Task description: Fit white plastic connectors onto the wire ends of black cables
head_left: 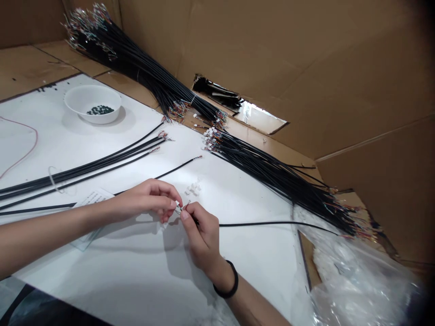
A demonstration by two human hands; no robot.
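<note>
Between the fingertips of my left hand (156, 199) is pinched a small white connector (177, 204). My right hand (201, 226) grips the wire end of a black cable (258, 223), which runs out to the right across the white tabletop. Thin coloured wires show between the two hands, close to the connector; whether any sits inside it I cannot tell. Just beyond my fingers lies a small group of loose white connectors (193, 188). Under my left forearm are a printed card (93, 199) in clear plastic and another black cable (176, 167).
A white bowl (73, 100) holds small dark pieces. Black cables (102, 160) lie at left. Big cable bundles (136, 59) rest along the back, and another bundle (272, 174), with white connectors on its ends, at right. Cardboard walls (288, 59) enclose the table; clear plastic (360, 280) lies lower right.
</note>
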